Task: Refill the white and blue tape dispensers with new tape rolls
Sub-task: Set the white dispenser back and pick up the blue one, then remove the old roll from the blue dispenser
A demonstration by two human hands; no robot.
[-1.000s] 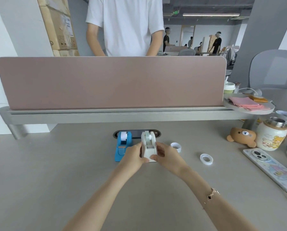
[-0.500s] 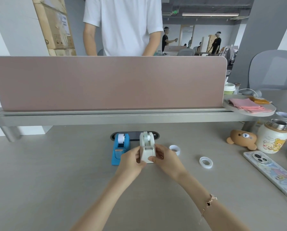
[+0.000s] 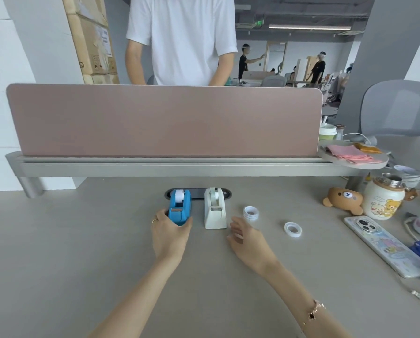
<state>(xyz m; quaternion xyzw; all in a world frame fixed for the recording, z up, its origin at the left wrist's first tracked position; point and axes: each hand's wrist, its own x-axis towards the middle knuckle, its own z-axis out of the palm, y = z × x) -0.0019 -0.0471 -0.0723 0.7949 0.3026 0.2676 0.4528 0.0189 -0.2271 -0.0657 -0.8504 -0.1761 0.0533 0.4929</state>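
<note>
Wrapping my left hand (image 3: 170,234) around the near end of the blue tape dispenser (image 3: 179,210), I have the thumb on its right flank and the fingers curled round its left, probably to steady or lift it. My right hand (image 3: 246,239) hangs empty just off the near right corner of the white tape dispenser (image 3: 215,209), fingers loosely spread and touching nothing. Each dispenser appears to carry a roll in its cradle, so I judge the refill close to done, though I cannot tell whether the tape is threaded. Just beyond my right fingertips stands a small tape ring (image 3: 250,213); further right another ring (image 3: 293,229) lies flat, both apart from the dispensers. All sits on a pale grey desk (image 3: 82,252). Behind the dispensers is a dark cable slot, then a pink divider panel (image 3: 165,120), with a person in a white shirt beyond it.
</note>
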